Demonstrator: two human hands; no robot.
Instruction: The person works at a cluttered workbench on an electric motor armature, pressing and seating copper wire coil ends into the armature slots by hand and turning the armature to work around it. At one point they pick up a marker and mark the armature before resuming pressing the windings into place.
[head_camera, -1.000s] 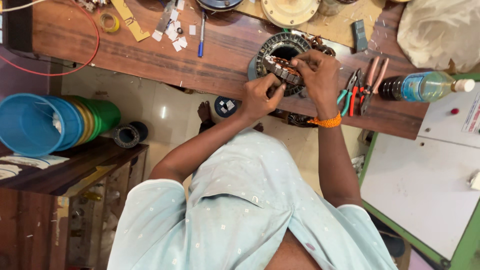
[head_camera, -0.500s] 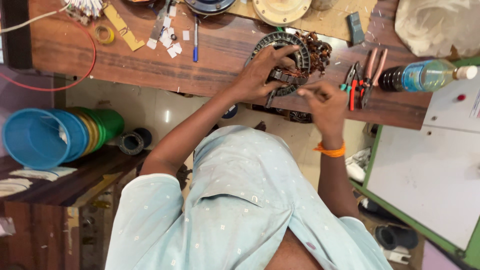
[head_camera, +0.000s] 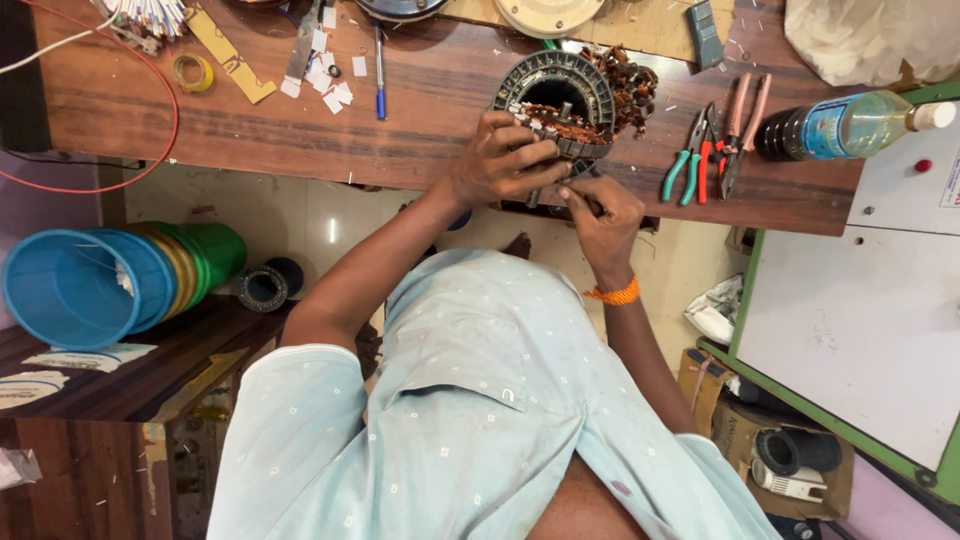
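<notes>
Head view: person at wooden bench (head_camera: 250, 120), both hands on a motor stator (head_camera: 556, 95).
Stator: far edge of bench, centre; copper winding partly pulled, loose copper scrap (head_camera: 625, 85) heaped at its right.
Progress: judged mid-strip; wire remains in the slots.
Left hand (head_camera: 500, 160): closed over the stator's near rim.
Right hand (head_camera: 600, 210): pinched narrow at the rim; what it holds, cannot tell.
Containers: stacked buckets (head_camera: 90, 285) on their side at left, blue outermost; inside mostly hidden. Bottle (head_camera: 850, 125) lying at right, dark liquid at 1 end.

Single view, head-worn camera, looking steeply down over own chest and arms. Worktop (head_camera: 300, 120) runs across top of frame, beyond both hands. Moderately near: hands, worktop, floor beneath all in frame. No second view.
</notes>
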